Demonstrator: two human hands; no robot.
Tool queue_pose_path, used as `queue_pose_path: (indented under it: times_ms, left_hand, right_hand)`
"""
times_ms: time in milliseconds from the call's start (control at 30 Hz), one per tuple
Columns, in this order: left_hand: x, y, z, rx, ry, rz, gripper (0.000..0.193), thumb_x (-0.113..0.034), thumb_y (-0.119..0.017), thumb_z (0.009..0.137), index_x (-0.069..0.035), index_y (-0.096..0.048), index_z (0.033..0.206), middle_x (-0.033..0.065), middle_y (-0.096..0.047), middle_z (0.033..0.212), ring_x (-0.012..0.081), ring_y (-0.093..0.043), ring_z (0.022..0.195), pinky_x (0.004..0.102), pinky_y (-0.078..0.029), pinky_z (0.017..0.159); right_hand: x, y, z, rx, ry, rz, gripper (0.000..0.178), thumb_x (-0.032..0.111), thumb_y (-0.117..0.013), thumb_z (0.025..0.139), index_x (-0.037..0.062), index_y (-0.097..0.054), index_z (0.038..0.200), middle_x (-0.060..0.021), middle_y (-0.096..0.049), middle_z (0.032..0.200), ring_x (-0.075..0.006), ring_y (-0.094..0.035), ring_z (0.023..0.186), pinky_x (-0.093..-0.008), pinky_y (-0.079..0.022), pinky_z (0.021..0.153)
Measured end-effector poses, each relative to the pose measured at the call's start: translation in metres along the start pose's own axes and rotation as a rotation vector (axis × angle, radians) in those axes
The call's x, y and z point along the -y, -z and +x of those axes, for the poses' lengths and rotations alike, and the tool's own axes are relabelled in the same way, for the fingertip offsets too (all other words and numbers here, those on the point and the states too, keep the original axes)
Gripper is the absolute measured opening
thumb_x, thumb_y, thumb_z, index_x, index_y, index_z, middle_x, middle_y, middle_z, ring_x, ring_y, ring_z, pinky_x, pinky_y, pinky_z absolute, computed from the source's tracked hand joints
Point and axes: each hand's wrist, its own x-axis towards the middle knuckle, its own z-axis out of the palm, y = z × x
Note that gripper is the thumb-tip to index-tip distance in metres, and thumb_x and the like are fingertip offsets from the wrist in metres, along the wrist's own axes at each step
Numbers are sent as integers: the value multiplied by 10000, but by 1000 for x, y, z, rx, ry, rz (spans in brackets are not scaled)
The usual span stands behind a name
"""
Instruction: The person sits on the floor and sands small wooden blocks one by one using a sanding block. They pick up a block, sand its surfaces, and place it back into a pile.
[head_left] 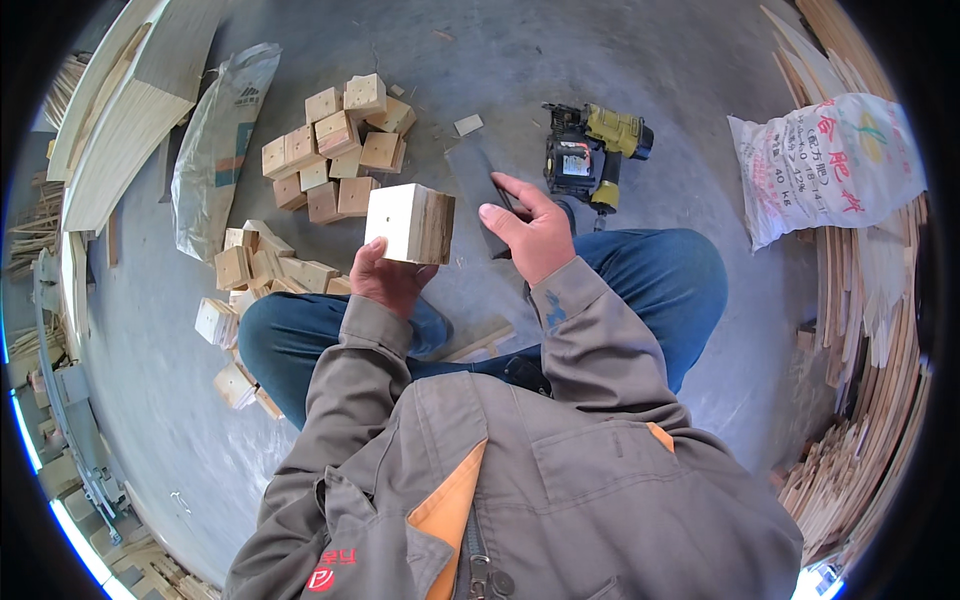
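Note:
In my left hand (388, 283) is a squared, pale wooden block (396, 222). The thumb lies on its near face and the fingers go underneath. Layered wood shows along the block's right side, and a small dark dot marks its pale face. My right hand (533, 228) is to the right of the block, apart from it, thumb and forefinger spread. Its other fingers are partly hidden. Just beyond that hand, a dark grey flat piece (474, 185) lies near the floor; whether the hidden fingers touch it, I cannot make out.
A yellow and black nail gun (585, 155) rests on the floor beyond my right knee. Stacked wooden blocks (335, 145) stand ahead left, with a looser heap (262, 262) by my left knee. White sacks (835, 165) and long timber strips (865, 400) line the right side.

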Motion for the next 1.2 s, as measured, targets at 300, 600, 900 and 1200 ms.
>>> queue_pose_path:
  times_ms: [300,600,900,1200]
  left_hand:
    - [0,5,4,119,-10,2,819,-461,-716,772,-92,-469,1460,130,-625,1325,330,-648,1160,481,-573,890]
    - [-6,4,7,165,-42,-57,800,-476,-700,792,-94,-477,1459,115,-613,1336,313,-642,1157,463,-555,925]
    - [-5,9,5,124,-29,-33,774,-466,-685,799,-97,-491,1452,118,-625,1332,316,-635,1179,474,-544,943]
    - [-3,5,6,88,23,-90,750,-491,-693,797,-95,-528,1412,129,-636,1308,328,-641,1154,484,-552,924]
  right_hand:
    - [-1,11,0,153,-36,-179,453,188,-736,858,-13,-676,1260,-209,-666,1277,-269,-648,1165,-367,-500,1009]
    - [4,18,-1,0,-167,-170,425,171,-737,880,-1,-671,1262,-136,-727,1066,-161,-699,867,-297,-566,701]
    - [29,10,-9,252,-158,-96,448,180,-740,897,0,-656,1299,-102,-716,1053,-129,-643,935,-265,-515,815]
    - [-33,22,9,-13,-122,-488,530,304,-728,866,-14,-645,1282,-249,-698,1182,-332,-688,1072,-392,-521,943]
